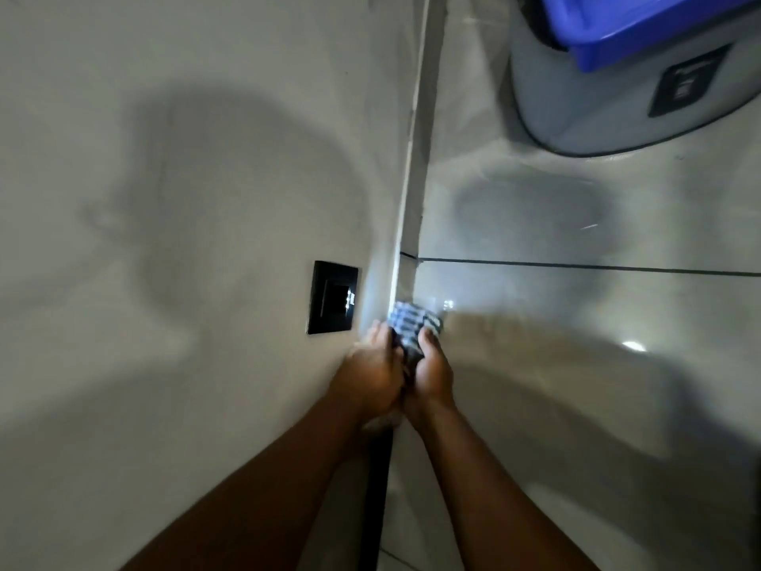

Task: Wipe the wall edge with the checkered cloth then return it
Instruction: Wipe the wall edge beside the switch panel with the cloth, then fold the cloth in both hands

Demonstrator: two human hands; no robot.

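Two hands, left hand (pixel 376 375) and right hand (pixel 430 370), clutch the checkered cloth (pixel 414 323) against the wall edge (pixel 405 191) above glossy floor tiles (pixel 576 307); a grey bin (pixel 609 105) carries a blue tub (pixel 642 26).

A home interior: tiled floor (pixel 576 307), wall socket (pixel 332 297), pedal bin (pixel 626 88)

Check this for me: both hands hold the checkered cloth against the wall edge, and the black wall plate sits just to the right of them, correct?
Not quite. In the head view the black wall plate sits left of the hands. The left hand and right hand do hold the checkered cloth at the wall edge.
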